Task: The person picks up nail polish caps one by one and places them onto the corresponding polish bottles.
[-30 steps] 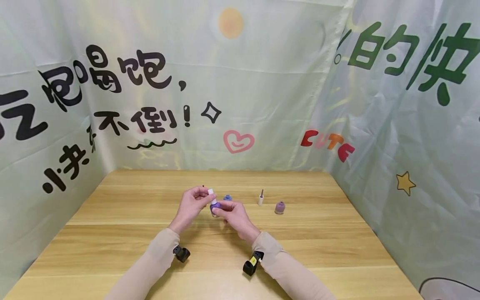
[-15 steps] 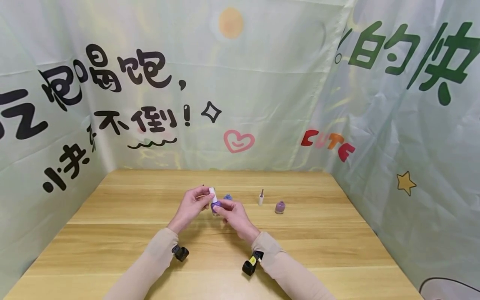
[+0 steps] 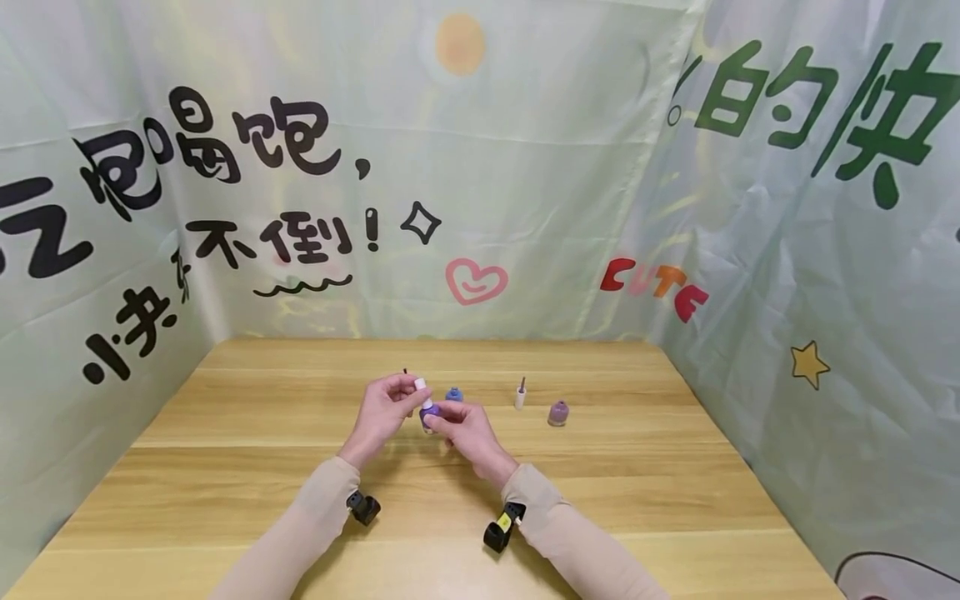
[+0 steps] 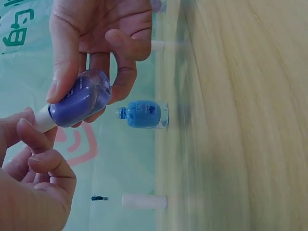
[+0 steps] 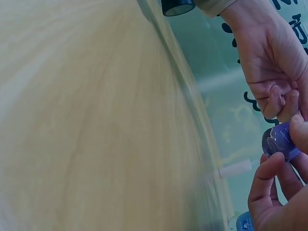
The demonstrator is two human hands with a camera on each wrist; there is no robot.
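My left hand (image 3: 385, 414) pinches the white cap (image 4: 44, 119) of a purple nail polish bottle (image 4: 82, 98). Thumb and fingers of my right hand (image 3: 471, 435) grip the bottle's body from the other side. The bottle is held in the air, cap end up, tilted a little, and the cap sits against its neck. Behind the hands, an uncapped blue nail polish bottle (image 4: 142, 114) stands on the table. Beside it a white cap (image 4: 144, 201) stands with its dark brush upwards; in the head view my left hand hides most of it.
Further right on the wooden table (image 3: 600, 500) stand another white cap (image 3: 521, 396), brush upwards, and an uncapped mauve nail polish bottle (image 3: 558, 413). Printed cloth (image 3: 540, 192) hangs along the table's back and sides. A black wrist camera (image 3: 363, 507) is strapped to each wrist.
Both hands keep their hold on the purple bottle and its cap. The cap tipped slightly right and then back left. The things on the table have stayed put.
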